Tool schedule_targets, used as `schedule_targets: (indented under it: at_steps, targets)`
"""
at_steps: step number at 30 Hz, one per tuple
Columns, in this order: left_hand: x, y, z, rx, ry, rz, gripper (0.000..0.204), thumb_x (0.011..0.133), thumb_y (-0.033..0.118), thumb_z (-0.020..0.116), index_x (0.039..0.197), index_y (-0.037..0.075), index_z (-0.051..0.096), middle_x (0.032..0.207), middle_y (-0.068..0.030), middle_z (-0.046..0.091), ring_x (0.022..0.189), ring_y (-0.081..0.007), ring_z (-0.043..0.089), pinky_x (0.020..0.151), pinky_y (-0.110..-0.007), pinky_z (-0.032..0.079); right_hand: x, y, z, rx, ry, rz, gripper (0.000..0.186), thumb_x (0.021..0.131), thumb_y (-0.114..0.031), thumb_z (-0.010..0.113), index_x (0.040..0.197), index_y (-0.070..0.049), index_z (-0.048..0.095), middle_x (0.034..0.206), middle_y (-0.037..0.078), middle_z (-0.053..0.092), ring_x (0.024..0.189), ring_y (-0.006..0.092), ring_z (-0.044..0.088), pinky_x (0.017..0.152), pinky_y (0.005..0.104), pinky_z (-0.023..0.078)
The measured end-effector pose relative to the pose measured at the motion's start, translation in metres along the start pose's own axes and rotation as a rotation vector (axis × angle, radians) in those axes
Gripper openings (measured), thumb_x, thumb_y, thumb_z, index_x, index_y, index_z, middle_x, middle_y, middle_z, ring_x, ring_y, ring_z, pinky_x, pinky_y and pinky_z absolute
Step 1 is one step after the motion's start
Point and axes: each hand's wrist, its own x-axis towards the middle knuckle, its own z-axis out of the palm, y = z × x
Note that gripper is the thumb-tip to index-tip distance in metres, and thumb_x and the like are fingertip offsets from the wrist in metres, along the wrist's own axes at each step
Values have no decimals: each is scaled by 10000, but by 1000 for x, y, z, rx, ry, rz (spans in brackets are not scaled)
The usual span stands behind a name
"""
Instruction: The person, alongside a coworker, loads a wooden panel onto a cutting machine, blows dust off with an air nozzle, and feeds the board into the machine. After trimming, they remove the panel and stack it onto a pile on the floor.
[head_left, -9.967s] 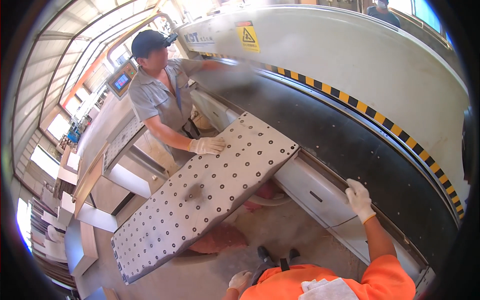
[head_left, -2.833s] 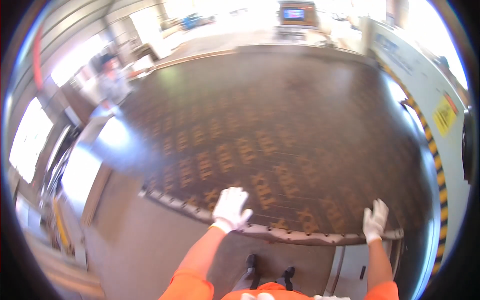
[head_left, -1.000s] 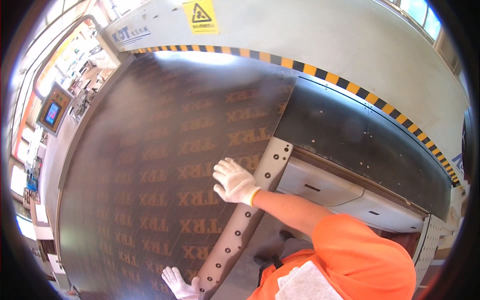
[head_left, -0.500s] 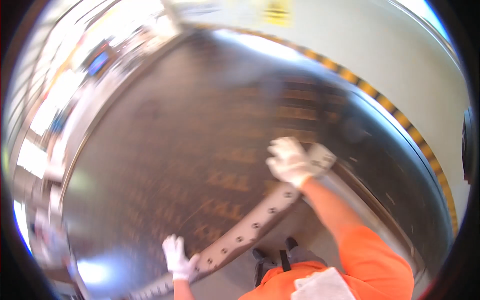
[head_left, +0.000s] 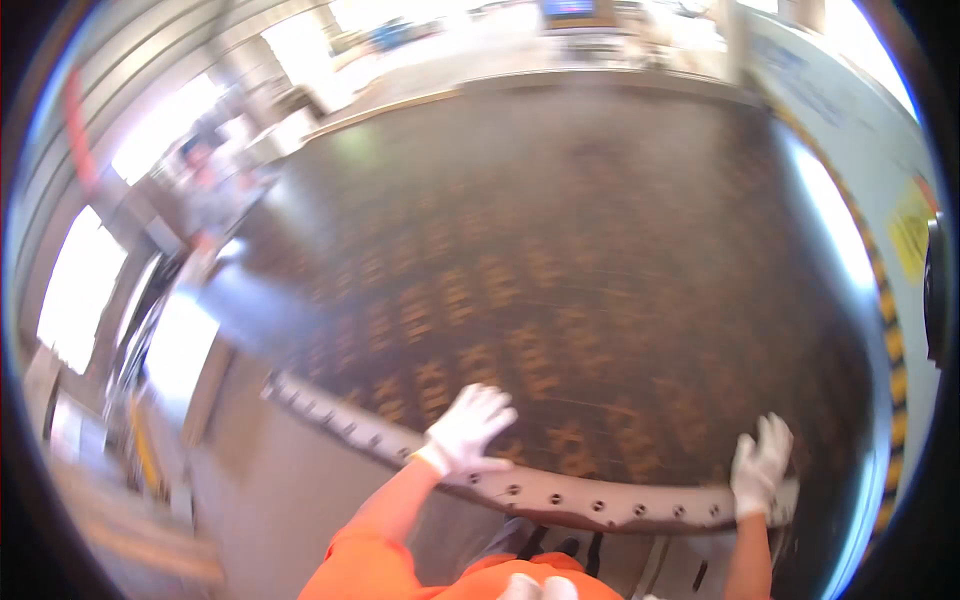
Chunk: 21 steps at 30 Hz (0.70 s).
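at the near edge of the panel, low in the head view:

- dark panel (head_left: 600, 270): large brown sheet with a repeating printed pattern, lying flat and filling most of the view; its near edge runs across in front of the person, within reach of both arms, which is likely why both hands sit there.
- perforated strip (head_left: 560, 492): pale metal edge with a row of round holes, running along the panel's near side from lower left to lower right (it bends in the picture because of the lens).
- left hand (head_left: 468, 430): white glove, orange sleeve behind it. fingers (head_left: 490, 402) spread wide and laid flat on the panel's top just above the strip; palm pressing down, not wrapped around anything.
- right hand (head_left: 760, 462): white glove, at the panel's right near corner. fingers point up over the panel surface, partly curled at the strip's end; whether the thumb hooks under the edge cannot be told.
- yellow-and-black striped band (head_left: 885, 330): along the right side of the panel, on a pale machine wall.
- another person (head_left: 205, 185): blurred, far left, beyond the panel's far corner, well apart from the hands.
- floor (head_left: 270, 500): grey, below the strip at left.
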Motion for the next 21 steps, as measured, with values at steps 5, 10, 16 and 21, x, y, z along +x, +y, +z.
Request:
schedule_targets:
  at_steps: [5,10,16,21]
  targets:
    - [46,58,-12,85,-8,81,972,658,588,883,1380,2,600,1487,-323,522,1438,-548,433,1247,-676,274,9,-11,-27,39,27,44,427,856,-254,761,1198,1,745,1369,247,665,1331,438,573,1195,541,408]
    - [116,173,49,26,215,144,925,747,607,856,1365,-24,583,1501,-328,496,1454,-555,417,1266,-661,259,106,18,-152,-74,202,-129,582,902,-300,723,1400,-6,657,1516,255,589,1454,440,509,1253,522,383]
    - [130,176,57,-78,216,131,892,765,591,849,1365,-16,590,1482,-324,521,1444,-536,440,1269,-651,260,233,197,-449,-697,156,628,528,1009,-476,562,1391,-132,683,1469,209,644,1361,401,596,1131,499,471]
    - [130,175,51,-104,257,110,848,768,595,849,1324,-8,636,1466,-296,553,1435,-502,469,1236,-651,324,166,299,-529,-980,-90,488,542,1067,-486,534,1405,-77,637,1436,216,646,1315,454,603,1098,522,487]
